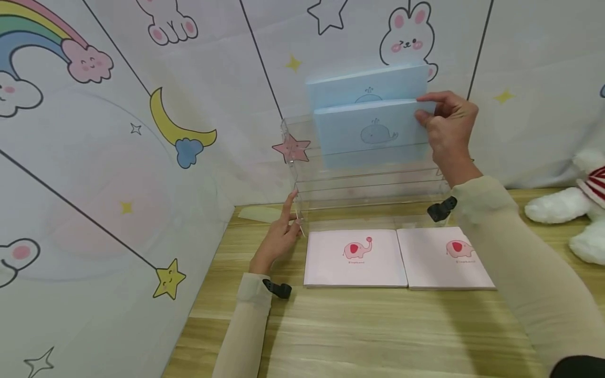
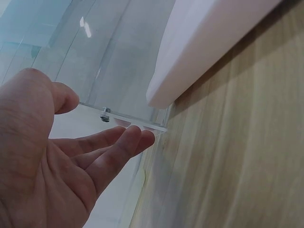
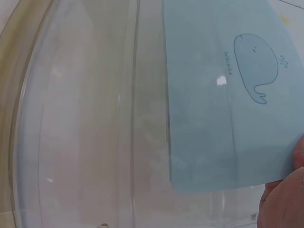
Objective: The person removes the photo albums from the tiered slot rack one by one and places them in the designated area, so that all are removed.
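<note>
While raised right hand (image 1: 450,126) pinches front blue booklet (image 1: 342,128) by corner, left hand (image 1: 278,239), lower, extends fingers at clear rack (image 1: 368,192).

From here I see a pale-blue whale booklet (image 1: 372,132), roughly upright. Its lower part shows through the clear plastic rack (image 1: 371,182).
</note>
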A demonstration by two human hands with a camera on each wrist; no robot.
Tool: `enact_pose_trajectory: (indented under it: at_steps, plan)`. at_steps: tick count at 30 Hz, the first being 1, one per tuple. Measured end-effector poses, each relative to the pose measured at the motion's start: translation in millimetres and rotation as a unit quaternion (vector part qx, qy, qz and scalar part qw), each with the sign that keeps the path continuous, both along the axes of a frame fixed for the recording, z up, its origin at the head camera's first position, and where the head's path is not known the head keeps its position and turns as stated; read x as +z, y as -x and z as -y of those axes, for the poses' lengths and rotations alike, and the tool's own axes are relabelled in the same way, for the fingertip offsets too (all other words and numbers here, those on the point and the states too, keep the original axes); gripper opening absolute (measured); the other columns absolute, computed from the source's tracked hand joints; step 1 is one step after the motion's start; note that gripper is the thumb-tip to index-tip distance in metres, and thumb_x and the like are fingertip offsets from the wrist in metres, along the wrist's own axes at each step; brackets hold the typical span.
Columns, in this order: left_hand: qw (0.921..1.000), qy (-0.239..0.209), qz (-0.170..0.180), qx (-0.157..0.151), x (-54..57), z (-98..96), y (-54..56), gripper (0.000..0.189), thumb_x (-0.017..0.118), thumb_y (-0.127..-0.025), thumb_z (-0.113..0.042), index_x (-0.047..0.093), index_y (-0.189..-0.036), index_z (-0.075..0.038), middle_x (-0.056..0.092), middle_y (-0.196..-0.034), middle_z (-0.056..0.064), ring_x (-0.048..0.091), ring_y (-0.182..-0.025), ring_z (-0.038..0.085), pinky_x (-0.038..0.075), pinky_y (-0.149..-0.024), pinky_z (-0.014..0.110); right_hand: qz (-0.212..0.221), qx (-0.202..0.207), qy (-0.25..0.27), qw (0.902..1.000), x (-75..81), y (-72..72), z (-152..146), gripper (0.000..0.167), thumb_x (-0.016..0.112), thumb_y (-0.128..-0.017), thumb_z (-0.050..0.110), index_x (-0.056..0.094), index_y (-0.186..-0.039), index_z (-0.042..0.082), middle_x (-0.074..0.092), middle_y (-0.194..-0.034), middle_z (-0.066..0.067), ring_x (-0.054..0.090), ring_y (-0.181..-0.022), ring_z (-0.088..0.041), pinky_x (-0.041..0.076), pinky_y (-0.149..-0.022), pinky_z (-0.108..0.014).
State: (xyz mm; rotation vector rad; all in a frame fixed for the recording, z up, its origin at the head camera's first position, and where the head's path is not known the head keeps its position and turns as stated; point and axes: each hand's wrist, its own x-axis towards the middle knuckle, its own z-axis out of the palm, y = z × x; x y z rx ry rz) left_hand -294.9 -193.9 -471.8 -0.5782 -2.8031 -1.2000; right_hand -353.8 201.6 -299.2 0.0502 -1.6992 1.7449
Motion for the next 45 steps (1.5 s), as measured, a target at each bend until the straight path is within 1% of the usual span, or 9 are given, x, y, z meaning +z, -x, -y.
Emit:
enact_pose_trajectory:
  at_steps: [9, 13, 20, 24, 28, 30, 35, 40, 45]
  plan:
    - [1.0000, -0.002, 0.001, 0.001, 1.3, -0.5, 0.7, 0.079, 0.047, -0.114, -0.019, 0.001, -0.171, -0.049, 0.073, -0.128, 0.023, 0.077, -0.097, 0.029, 0.059, -0.094, 0.052, 0.002, -0.003, 0.017, 0.9998, 19.2, -8.2, 4, 0.029, 0.078, -0.088, -0.013, 0.088, -0.097, 0.013, 0.055, -0.061, 0.008, 0.044, -0.066, -0.008, 0.031, -0.059, -0.020]
    - [1.0000, 0.000, 0.001, -0.001, 1.6, -0.8, 0.7, 0.078, 0.046, -0.114, -0.019, 0.000, -0.171, -0.048, 0.073, -0.128, 0.024, 0.077, -0.097, 0.030, 0.059, -0.094, 0.053, 0.008, -0.002, 0.024, 0.9997, 22.0, -9.2, 4, 0.029, 0.078, -0.088, -0.013, 0.088, -0.097, 0.013, 0.054, -0.062, 0.008, 0.045, -0.068, -0.008, 0.033, -0.060, -0.020]
    - [1.0000, 0.003, -0.001, -0.003, 1.1, -1.2, 1.7, 0.079, 0.046, -0.115, -0.019, 0.000, -0.171, -0.048, 0.074, -0.127, 0.024, 0.077, -0.097, 0.028, 0.059, -0.094, 0.053, 0.010, -0.012, 0.022, 0.9996, 28.1, -12.9, 4, 0.026, 0.079, -0.091, -0.007, 0.088, -0.097, 0.016, 0.056, -0.066, 0.009, 0.044, -0.070, -0.008, 0.031, -0.060, -0.019]
    - [1.0000, 0.004, -0.001, -0.002, 1.6, -1.7, 1.5, 0.079, 0.047, -0.114, -0.018, 0.000, -0.171, -0.049, 0.074, -0.125, 0.024, 0.077, -0.096, 0.028, 0.059, -0.093, 0.052, 0.009, -0.018, 0.029, 0.9994, 32.9, -16.0, 5, 0.026, 0.079, -0.091, -0.008, 0.088, -0.096, 0.016, 0.057, -0.067, 0.009, 0.044, -0.069, -0.008, 0.031, -0.059, -0.019]
    - [1.0000, 0.002, -0.003, -0.003, 0.9, -2.0, 2.1, 0.080, 0.047, -0.114, -0.016, 0.001, -0.171, -0.049, 0.075, -0.122, 0.024, 0.077, -0.095, 0.029, 0.059, -0.092, 0.052, 0.003, -0.020, 0.035, 0.9992, 38.6, -19.4, 6, 0.029, 0.077, -0.091, -0.011, 0.088, -0.095, 0.016, 0.058, -0.066, 0.009, 0.046, -0.069, -0.008, 0.037, -0.063, -0.019]
    - [1.0000, 0.001, -0.004, -0.003, 0.3, -2.0, 2.5, 0.080, 0.047, -0.114, -0.016, 0.001, -0.171, -0.049, 0.075, -0.122, 0.024, 0.077, -0.095, 0.029, 0.059, -0.092, 0.052, -0.005, -0.017, 0.038, 0.9991, 41.8, -20.3, 6, 0.030, 0.076, -0.090, -0.012, 0.088, -0.095, 0.015, 0.060, -0.066, 0.009, 0.049, -0.069, -0.007, 0.043, -0.067, -0.019]
    - [1.0000, -0.003, -0.004, -0.004, 0.5, -1.7, 2.2, 0.079, 0.047, -0.114, -0.016, 0.002, -0.171, -0.048, 0.075, -0.121, 0.024, 0.077, -0.095, 0.030, 0.059, -0.092, 0.053, -0.024, -0.016, 0.036, 0.9989, 49.1, -23.2, 8, 0.030, 0.076, -0.090, -0.013, 0.088, -0.096, 0.013, 0.061, -0.066, 0.009, 0.053, -0.069, -0.007, 0.049, -0.074, -0.022]
    - [1.0000, -0.008, -0.001, -0.003, -0.2, 0.5, 0.8, 0.079, 0.048, -0.114, -0.017, 0.002, -0.171, -0.047, 0.076, -0.117, 0.025, 0.078, -0.097, 0.031, 0.058, -0.097, 0.055, -0.009, -0.008, 0.049, 0.9987, 50.9, -30.8, 8, 0.026, 0.078, -0.091, -0.010, 0.088, -0.098, 0.013, 0.059, -0.067, 0.008, 0.052, -0.072, -0.008, 0.048, -0.077, -0.023]
    - [1.0000, -0.004, -0.001, -0.003, -1.0, 1.5, -0.6, 0.078, 0.047, -0.115, -0.018, 0.002, -0.171, -0.047, 0.075, -0.122, 0.026, 0.078, -0.096, 0.030, 0.059, -0.095, 0.054, -0.004, 0.002, 0.086, 0.9963, 49.1, -39.3, 6, 0.027, 0.077, -0.089, -0.013, 0.087, -0.099, 0.010, 0.058, -0.065, 0.005, 0.052, -0.072, -0.010, 0.052, -0.082, -0.023]
